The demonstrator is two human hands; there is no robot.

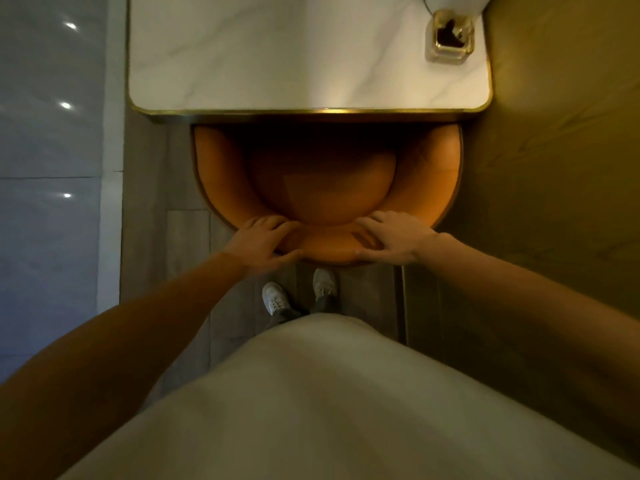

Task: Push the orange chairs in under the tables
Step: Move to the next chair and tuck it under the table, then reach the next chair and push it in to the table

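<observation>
Orange chair (325, 188) partly under table (277, 64); left hand (266, 240) and right hand (394, 237) grip its back, fingers seemingly curled.

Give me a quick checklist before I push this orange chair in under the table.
1. Grip of the left hand on the orange chair backrest: ok, fingers curl over its top.
2. Grip of the right hand: ok, same hold.
3. Chair within the width of the table: ok.
4. Seat front beneath the table edge: ok.
5. Free space under the table: cannot tell, hidden.
6. The glass holder on the table: ok, upright, far from the near edge.
</observation>
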